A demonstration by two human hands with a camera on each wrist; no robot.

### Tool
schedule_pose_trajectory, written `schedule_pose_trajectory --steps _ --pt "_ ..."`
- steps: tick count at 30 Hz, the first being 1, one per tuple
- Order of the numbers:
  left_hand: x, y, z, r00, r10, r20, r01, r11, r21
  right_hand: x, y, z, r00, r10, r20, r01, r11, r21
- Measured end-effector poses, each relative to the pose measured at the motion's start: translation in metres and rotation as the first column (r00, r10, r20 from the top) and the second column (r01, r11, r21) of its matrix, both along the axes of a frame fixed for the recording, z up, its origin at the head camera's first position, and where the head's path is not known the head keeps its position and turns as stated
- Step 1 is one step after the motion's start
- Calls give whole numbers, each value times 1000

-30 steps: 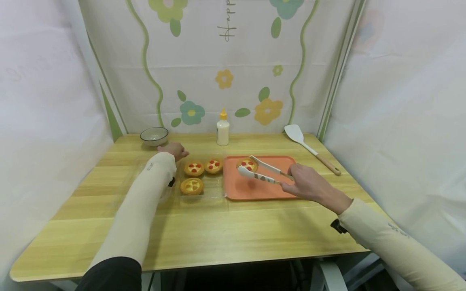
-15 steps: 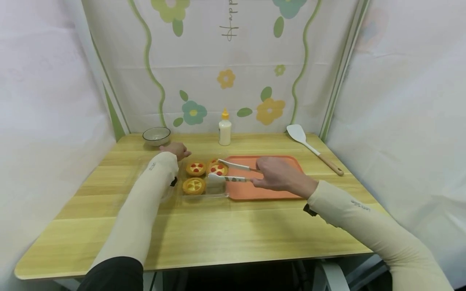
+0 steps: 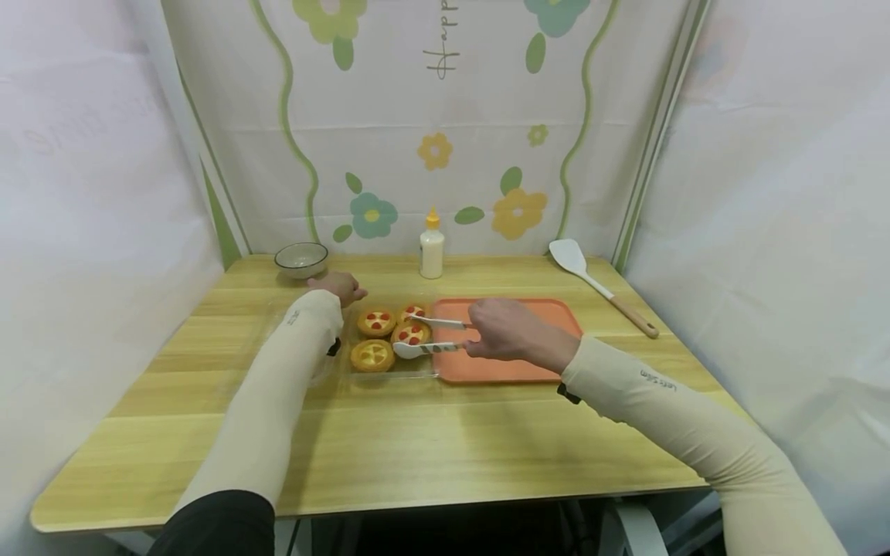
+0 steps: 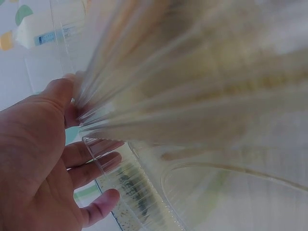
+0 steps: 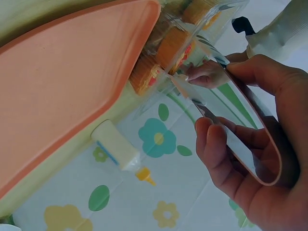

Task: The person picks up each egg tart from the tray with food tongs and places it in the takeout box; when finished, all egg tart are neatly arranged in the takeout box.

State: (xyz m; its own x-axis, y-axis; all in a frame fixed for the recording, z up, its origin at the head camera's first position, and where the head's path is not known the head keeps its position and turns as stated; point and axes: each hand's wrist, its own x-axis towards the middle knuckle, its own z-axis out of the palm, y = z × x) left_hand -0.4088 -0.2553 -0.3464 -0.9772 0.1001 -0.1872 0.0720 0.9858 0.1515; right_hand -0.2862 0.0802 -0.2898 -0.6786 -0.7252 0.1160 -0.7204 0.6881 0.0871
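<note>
In the head view my left hand (image 3: 341, 286) is at the back left of a clear plastic container (image 3: 398, 376). Its thumb and fingers pinch the plastic edge (image 4: 89, 126) in the left wrist view. My right hand (image 3: 504, 328) grips white-tipped tongs (image 3: 426, 349), whose two arms stand apart around a mini pizza (image 3: 410, 332) at the container's front right. This one seems to overlap another mini pizza (image 3: 413, 312) behind it. At the left are a further mini pizza (image 3: 377, 321) and a yellow-topped tart (image 3: 372, 355).
An orange tray (image 3: 501, 372) adjoins the container on the right. Along the back of the wooden table (image 3: 389, 448) stand a glass bowl (image 3: 301, 262) and a yellow-capped squeeze bottle (image 3: 432, 255). A white spatula (image 3: 605, 289) lies at the right.
My right hand has moved left with the tongs, carrying the mini pizza from the orange tray into the container's front right. The left hand stays at the container's edge.
</note>
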Motion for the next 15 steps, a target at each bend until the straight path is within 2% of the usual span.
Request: schedule_pose_trajectory --steps 10,15 --pt "0 0 0 1000 1 7 -1 1000 2 -1 -6 -1 1000 -19 4 19 999 34" --pt "2 1 2 1000 5 3 -5 1000 -1 1 -4 0 999 -32 12 32 999 15"
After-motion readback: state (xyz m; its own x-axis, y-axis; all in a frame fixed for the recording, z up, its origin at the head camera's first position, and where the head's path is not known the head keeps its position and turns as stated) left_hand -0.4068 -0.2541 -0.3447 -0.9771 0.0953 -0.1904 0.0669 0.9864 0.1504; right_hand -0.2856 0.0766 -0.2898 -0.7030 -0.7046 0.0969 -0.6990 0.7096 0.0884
